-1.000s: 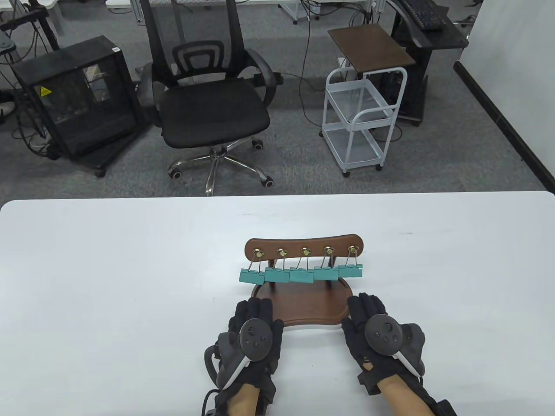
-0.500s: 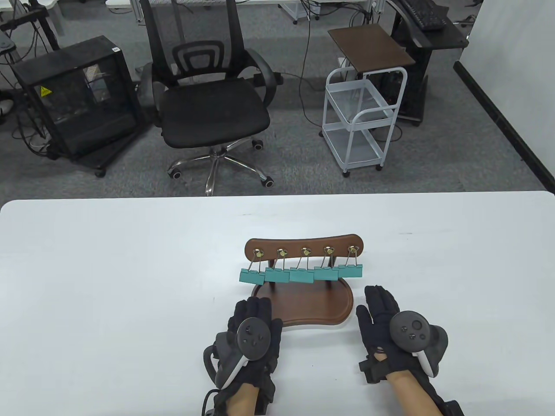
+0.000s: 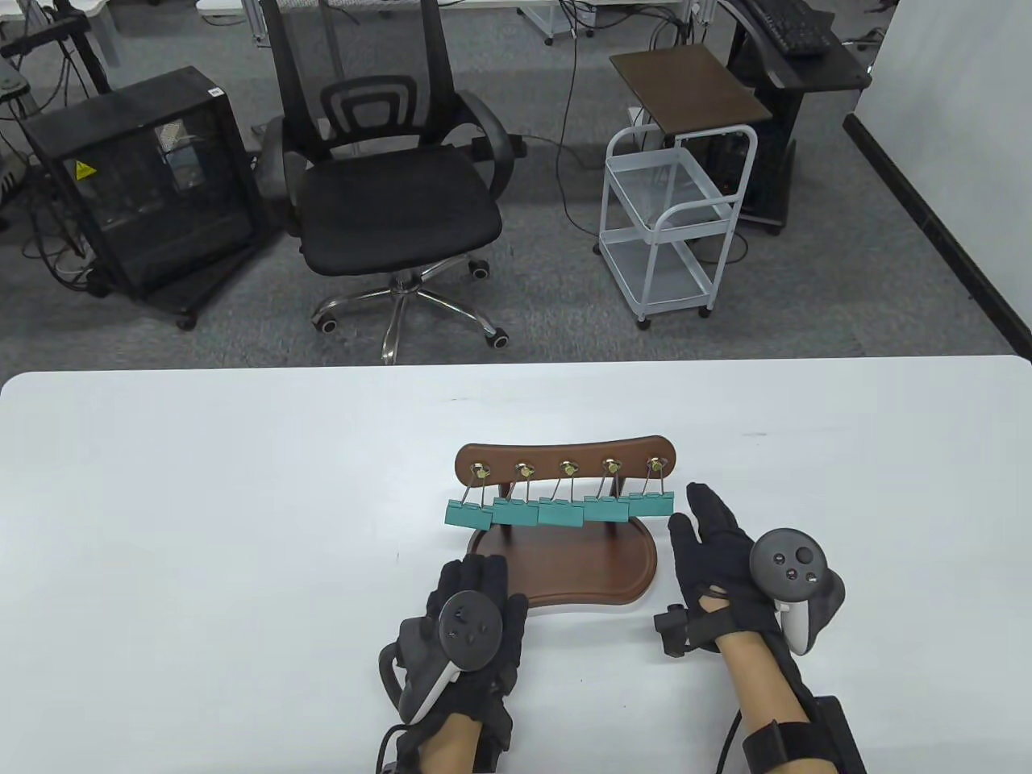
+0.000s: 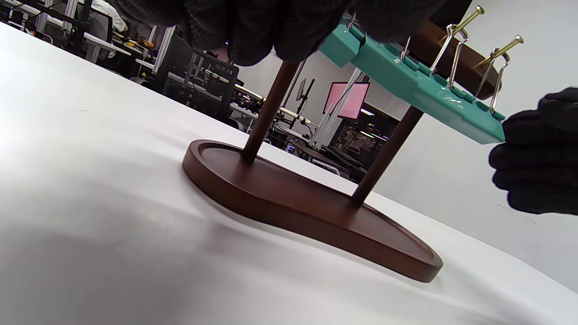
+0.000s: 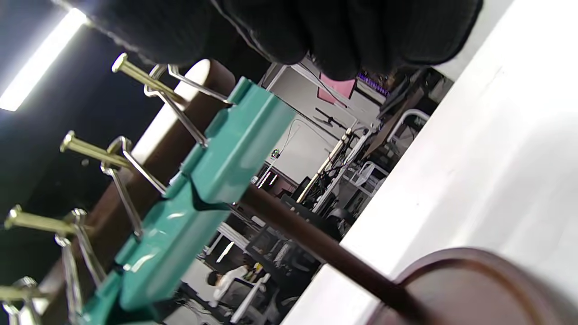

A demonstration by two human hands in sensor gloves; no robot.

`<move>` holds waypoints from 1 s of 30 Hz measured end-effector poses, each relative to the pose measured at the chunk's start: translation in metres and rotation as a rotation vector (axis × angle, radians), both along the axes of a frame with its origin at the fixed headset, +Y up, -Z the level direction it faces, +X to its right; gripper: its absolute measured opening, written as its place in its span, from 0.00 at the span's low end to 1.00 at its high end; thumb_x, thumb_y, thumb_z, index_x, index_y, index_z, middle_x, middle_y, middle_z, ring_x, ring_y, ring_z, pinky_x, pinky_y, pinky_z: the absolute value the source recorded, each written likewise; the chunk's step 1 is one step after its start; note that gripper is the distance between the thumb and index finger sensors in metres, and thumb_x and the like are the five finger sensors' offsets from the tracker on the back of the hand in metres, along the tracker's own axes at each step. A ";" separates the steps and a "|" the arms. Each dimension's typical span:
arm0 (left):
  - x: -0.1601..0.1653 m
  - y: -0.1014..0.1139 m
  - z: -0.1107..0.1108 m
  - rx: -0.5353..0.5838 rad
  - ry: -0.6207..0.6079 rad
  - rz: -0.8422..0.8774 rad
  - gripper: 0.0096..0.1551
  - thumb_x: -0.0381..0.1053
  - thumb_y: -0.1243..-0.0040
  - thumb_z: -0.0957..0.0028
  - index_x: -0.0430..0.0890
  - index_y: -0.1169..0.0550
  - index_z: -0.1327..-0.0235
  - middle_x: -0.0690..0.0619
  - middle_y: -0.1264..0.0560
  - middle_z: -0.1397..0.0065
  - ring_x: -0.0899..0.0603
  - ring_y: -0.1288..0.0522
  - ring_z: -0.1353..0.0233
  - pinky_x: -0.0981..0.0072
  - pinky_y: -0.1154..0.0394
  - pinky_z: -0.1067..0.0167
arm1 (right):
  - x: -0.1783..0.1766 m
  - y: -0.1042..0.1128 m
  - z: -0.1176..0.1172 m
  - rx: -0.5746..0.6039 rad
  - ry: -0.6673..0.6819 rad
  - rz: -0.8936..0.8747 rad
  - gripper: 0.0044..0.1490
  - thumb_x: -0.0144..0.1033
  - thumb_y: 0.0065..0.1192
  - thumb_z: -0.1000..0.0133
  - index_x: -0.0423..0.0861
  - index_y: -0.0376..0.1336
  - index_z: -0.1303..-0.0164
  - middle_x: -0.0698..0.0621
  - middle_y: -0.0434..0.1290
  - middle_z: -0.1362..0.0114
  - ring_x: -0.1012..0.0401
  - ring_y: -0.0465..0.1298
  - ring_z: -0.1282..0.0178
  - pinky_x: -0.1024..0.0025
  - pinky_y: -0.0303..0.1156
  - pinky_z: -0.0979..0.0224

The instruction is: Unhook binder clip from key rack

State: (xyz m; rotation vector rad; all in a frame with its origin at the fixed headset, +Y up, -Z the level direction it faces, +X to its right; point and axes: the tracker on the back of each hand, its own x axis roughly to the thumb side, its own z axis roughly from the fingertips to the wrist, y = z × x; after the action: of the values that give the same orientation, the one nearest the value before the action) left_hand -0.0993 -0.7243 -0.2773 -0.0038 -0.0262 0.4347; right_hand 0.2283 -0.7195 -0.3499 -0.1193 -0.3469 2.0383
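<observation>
A brown wooden key rack point(image 3: 564, 457) stands on a brown oval base point(image 3: 564, 568) at the table's middle. Several teal binder clips hang from its brass hooks; the rightmost clip point(image 3: 650, 504) hangs nearest my right hand. My right hand point(image 3: 709, 532) is open and empty, its fingers stretched out just right of that clip, apart from it. My left hand point(image 3: 472, 584) rests flat at the base's front left edge, holding nothing. In the left wrist view the clips point(image 4: 420, 90) hang above the base point(image 4: 311, 207). In the right wrist view the nearest clip point(image 5: 235, 149) hangs just below my fingertips point(image 5: 334, 40).
The white table point(image 3: 201, 524) spreads wide to both sides of the rack. Beyond its far edge stand an office chair point(image 3: 387, 185), a black cabinet point(image 3: 145, 185) and a white cart point(image 3: 677, 226).
My right hand has left the base's front right edge and moved right and forward, up beside the rightmost clip. My left hand has stayed in place.
</observation>
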 end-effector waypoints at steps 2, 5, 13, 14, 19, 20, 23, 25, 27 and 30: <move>0.000 0.001 0.000 0.004 -0.002 0.008 0.37 0.65 0.54 0.42 0.54 0.34 0.20 0.49 0.38 0.14 0.38 0.43 0.15 0.43 0.41 0.25 | 0.001 -0.002 -0.004 -0.012 0.003 -0.069 0.40 0.54 0.61 0.54 0.47 0.59 0.34 0.37 0.65 0.28 0.38 0.65 0.31 0.49 0.68 0.32; 0.000 0.000 0.000 0.004 -0.004 0.011 0.37 0.65 0.54 0.42 0.54 0.34 0.20 0.49 0.38 0.14 0.38 0.43 0.15 0.43 0.41 0.25 | 0.001 -0.004 -0.010 -0.037 0.017 -0.127 0.40 0.54 0.62 0.54 0.47 0.60 0.34 0.36 0.66 0.28 0.38 0.66 0.32 0.49 0.69 0.33; -0.001 0.001 0.001 0.002 -0.002 0.013 0.37 0.64 0.53 0.42 0.54 0.33 0.20 0.49 0.38 0.14 0.38 0.43 0.15 0.43 0.41 0.25 | -0.007 -0.017 -0.019 -0.125 0.071 -0.250 0.40 0.53 0.64 0.53 0.46 0.60 0.34 0.35 0.69 0.31 0.38 0.71 0.35 0.50 0.73 0.36; -0.001 0.001 0.001 0.001 -0.002 0.011 0.37 0.64 0.54 0.42 0.54 0.33 0.20 0.49 0.37 0.14 0.37 0.43 0.15 0.43 0.41 0.25 | -0.008 -0.019 -0.019 -0.134 0.074 -0.268 0.41 0.52 0.65 0.54 0.46 0.60 0.33 0.35 0.69 0.31 0.38 0.71 0.36 0.51 0.74 0.37; -0.001 0.001 0.001 -0.003 -0.001 0.014 0.37 0.64 0.53 0.42 0.54 0.33 0.20 0.49 0.37 0.14 0.37 0.43 0.15 0.43 0.41 0.25 | -0.008 -0.022 -0.021 -0.155 0.078 -0.321 0.39 0.48 0.67 0.55 0.47 0.60 0.34 0.37 0.74 0.36 0.41 0.76 0.41 0.54 0.78 0.41; -0.001 0.001 0.001 -0.003 -0.001 0.013 0.37 0.64 0.53 0.42 0.54 0.33 0.20 0.49 0.37 0.14 0.37 0.43 0.15 0.43 0.41 0.25 | -0.007 -0.022 -0.021 -0.158 0.079 -0.322 0.39 0.47 0.67 0.55 0.47 0.60 0.34 0.37 0.74 0.37 0.41 0.76 0.41 0.54 0.78 0.42; -0.001 0.001 0.001 -0.004 -0.001 0.015 0.37 0.64 0.53 0.42 0.53 0.33 0.20 0.49 0.37 0.14 0.37 0.43 0.15 0.43 0.41 0.25 | -0.005 -0.022 -0.022 -0.165 0.079 -0.332 0.37 0.46 0.68 0.55 0.47 0.61 0.35 0.38 0.75 0.37 0.42 0.77 0.42 0.55 0.78 0.42; -0.001 0.001 0.001 -0.005 -0.001 0.013 0.36 0.64 0.53 0.42 0.53 0.33 0.20 0.49 0.37 0.15 0.37 0.43 0.15 0.43 0.41 0.25 | -0.003 -0.022 -0.021 -0.165 0.074 -0.337 0.36 0.45 0.67 0.55 0.48 0.63 0.37 0.39 0.76 0.39 0.43 0.78 0.43 0.55 0.79 0.43; -0.002 0.001 0.001 -0.005 0.000 0.013 0.36 0.64 0.53 0.42 0.53 0.33 0.20 0.49 0.37 0.15 0.37 0.43 0.16 0.43 0.41 0.25 | -0.001 -0.022 -0.021 -0.165 0.078 -0.340 0.35 0.45 0.67 0.55 0.49 0.63 0.37 0.39 0.77 0.39 0.43 0.78 0.43 0.55 0.79 0.44; -0.002 0.001 0.001 -0.005 0.000 0.012 0.36 0.64 0.53 0.42 0.53 0.33 0.20 0.49 0.37 0.15 0.37 0.43 0.16 0.43 0.41 0.25 | 0.000 -0.021 -0.021 -0.161 0.081 -0.342 0.34 0.45 0.67 0.55 0.49 0.64 0.37 0.39 0.77 0.40 0.43 0.78 0.43 0.55 0.79 0.44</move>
State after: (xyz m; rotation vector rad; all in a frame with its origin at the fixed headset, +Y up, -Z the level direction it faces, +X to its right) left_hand -0.1010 -0.7234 -0.2760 -0.0083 -0.0250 0.4469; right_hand 0.2283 -0.7407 -0.3705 -0.1816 -0.1015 1.7235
